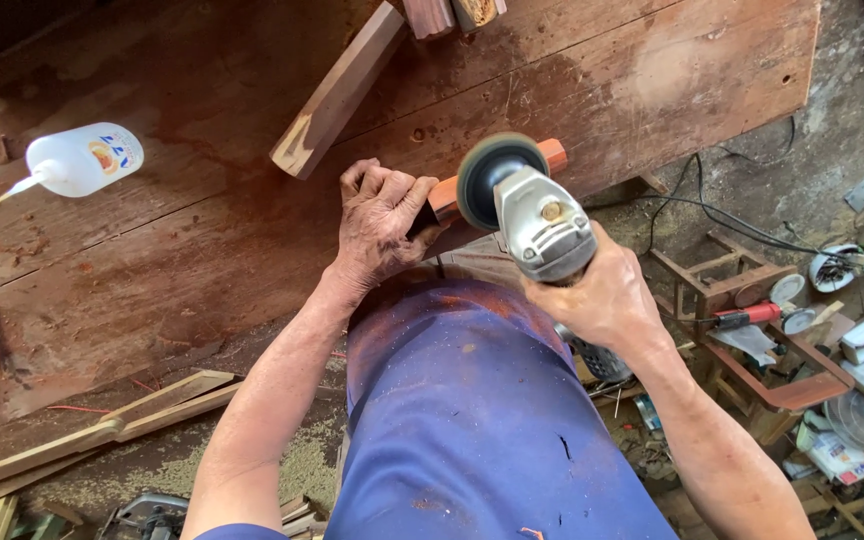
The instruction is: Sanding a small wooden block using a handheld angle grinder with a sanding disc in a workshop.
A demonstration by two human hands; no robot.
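My left hand (380, 220) is closed around a reddish wooden piece (555, 153) at the near edge of a worn wooden workbench (202, 250). In my right hand (602, 295) I hold a grey angle grinder (537, 215). Its round disc (492, 175) rests against the top of the reddish piece. The middle of that piece is hidden behind the disc and my fingers. My blue trousers (472, 420) fill the lower centre.
A white glue bottle (77, 160) lies on the bench at left. A long wooden block (337, 95) lies at the top centre. Wood strips (102, 430) lie on the sawdust floor. A stool frame (742, 330), a black cable (732, 215) and cluttered tools sit at right.
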